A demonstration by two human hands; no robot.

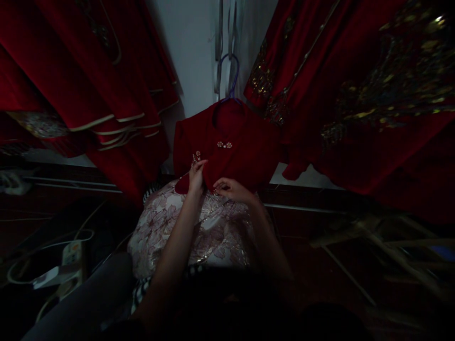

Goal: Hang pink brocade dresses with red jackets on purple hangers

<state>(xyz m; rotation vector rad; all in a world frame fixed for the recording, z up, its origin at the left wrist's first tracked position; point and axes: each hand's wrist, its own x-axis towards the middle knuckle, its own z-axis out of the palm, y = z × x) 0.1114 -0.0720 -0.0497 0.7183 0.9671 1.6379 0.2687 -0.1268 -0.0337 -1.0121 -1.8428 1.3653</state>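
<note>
A short red jacket (245, 147) hangs from a purple hanger (233, 83) in front of me. A beaded flower clasp (224, 145) joins its front below the neckline. My left hand (197, 176) is closed on the jacket's front edge, and a second beaded ornament (196, 157) stands out just above its fingers. My right hand (232, 189) is pinched at the lower front edge, beside a small shiny piece (215, 191); what lies between its fingertips is too dark to tell. Under both hands spreads pale floral brocade cloth (156, 227).
Red garments with pale trim (117, 94) hang at left, and a red garment with gold sequins (401, 85) at right. Metal chains (218, 42) run down the wall above the hanger. A power strip with cables (73, 260) lies lower left; a blurred wooden frame (377, 237) stands right.
</note>
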